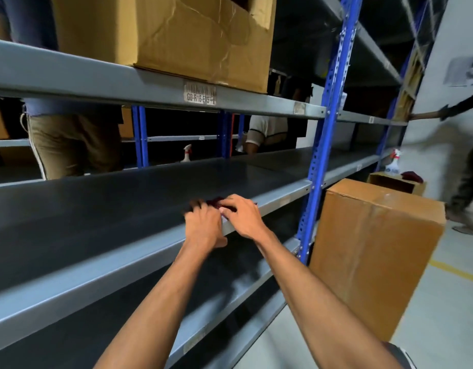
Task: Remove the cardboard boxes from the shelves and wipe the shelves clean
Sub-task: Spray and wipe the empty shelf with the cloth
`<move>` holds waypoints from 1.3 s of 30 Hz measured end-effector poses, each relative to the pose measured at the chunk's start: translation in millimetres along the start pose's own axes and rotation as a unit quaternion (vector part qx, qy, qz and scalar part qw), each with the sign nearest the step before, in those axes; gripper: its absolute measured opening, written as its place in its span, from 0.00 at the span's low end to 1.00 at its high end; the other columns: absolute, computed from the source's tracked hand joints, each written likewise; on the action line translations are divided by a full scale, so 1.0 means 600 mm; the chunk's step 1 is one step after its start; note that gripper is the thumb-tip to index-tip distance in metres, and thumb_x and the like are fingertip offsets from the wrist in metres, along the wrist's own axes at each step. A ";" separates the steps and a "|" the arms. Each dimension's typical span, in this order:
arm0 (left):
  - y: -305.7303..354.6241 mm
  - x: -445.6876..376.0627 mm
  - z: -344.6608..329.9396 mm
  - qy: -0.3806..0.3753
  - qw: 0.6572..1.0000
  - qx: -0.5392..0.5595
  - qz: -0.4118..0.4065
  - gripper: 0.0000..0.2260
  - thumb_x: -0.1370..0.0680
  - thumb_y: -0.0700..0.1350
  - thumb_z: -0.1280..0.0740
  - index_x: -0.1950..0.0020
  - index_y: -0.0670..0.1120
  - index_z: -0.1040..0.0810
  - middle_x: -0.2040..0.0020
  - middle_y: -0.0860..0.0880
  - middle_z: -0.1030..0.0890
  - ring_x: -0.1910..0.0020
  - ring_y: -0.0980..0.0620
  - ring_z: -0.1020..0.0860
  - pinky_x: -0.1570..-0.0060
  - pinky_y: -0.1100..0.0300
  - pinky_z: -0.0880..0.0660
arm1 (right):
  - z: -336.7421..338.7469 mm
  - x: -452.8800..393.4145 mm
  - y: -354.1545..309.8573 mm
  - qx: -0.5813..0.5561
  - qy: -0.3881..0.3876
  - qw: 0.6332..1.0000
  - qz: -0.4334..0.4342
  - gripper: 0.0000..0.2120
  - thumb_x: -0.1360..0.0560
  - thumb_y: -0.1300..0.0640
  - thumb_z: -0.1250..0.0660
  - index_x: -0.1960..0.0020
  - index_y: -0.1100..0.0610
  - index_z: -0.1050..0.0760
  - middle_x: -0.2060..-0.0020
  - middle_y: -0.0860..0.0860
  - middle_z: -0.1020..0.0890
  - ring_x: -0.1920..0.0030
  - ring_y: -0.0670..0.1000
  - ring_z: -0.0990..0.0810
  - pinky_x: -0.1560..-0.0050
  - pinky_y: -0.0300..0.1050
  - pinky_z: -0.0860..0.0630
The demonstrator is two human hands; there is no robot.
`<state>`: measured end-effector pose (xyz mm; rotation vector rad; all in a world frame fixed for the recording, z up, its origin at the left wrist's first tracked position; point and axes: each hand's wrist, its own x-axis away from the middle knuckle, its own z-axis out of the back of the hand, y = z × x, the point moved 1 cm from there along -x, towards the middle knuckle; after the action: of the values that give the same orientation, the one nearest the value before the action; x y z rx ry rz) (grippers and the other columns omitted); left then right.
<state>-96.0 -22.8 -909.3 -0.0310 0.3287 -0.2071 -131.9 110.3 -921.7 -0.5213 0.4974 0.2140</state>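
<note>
Dark red cloth (216, 202) is bunched on the front of the middle grey shelf (102, 209), mostly buried under the person's two hands, so only a sliver of it shows. The left hand (203, 227) lies over it with fingers curled but blurred; whether it actually grips the cloth can't be told. The right hand (242, 217) has its fingertips bent down onto the cloth's near edge, looks like a pinch.

Just right of the blue upright (326, 123), a tall cardboard box (373, 251) stands on the floor, closed, no print readable. Behind it a smaller open box (389, 182) carries a spray bottle (393, 163) and another dark red rag (412, 177).

One shelf up, a big creased cardboard box (176, 35) sits above a label (200, 93) reading "GD-R16-E05"; the barcode over it is too smeared to make out, and the box top is cut off by the frame.

Through the rack: a second spray bottle (186, 153), someone in tan trousers (70, 145), someone in a white shirt (267, 129). Far right, another person's arm (443, 113) reaches toward the shelving.
</note>
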 end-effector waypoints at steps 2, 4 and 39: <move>0.017 -0.018 0.002 -0.007 0.999 0.051 0.000 0.31 0.36 0.50 0.27 0.34 0.47 0.28 0.37 0.43 0.27 0.38 0.41 0.28 0.42 0.50 0.26 | 0.004 0.010 0.008 -0.022 -0.004 0.999 0.031 0.13 0.21 0.55 0.34 0.37 0.51 0.19 0.42 0.46 0.19 0.41 0.47 0.22 0.37 0.44 0.27; 0.019 -0.029 -0.005 -0.013 0.995 0.094 0.002 0.30 0.35 0.49 0.26 0.35 0.45 0.29 0.37 0.42 0.27 0.38 0.41 0.26 0.43 0.50 0.26 | 0.028 0.013 0.037 -0.048 -0.015 0.998 0.038 0.13 0.21 0.58 0.32 0.38 0.52 0.19 0.44 0.46 0.18 0.45 0.44 0.21 0.40 0.36 0.27; 0.214 -0.169 -0.020 -0.039 0.996 0.073 -0.046 0.33 0.30 0.49 0.26 0.29 0.44 0.32 0.34 0.44 0.28 0.34 0.43 0.28 0.39 0.48 0.28 | 0.055 -0.067 0.245 -0.073 0.081 0.994 0.010 0.12 0.21 0.58 0.33 0.40 0.55 0.18 0.44 0.46 0.19 0.44 0.45 0.21 0.39 0.37 0.27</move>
<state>-168.3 124.0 -896.6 0.0893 0.2340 -0.3204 -200.1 249.9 -938.7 -0.6803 0.6474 0.2289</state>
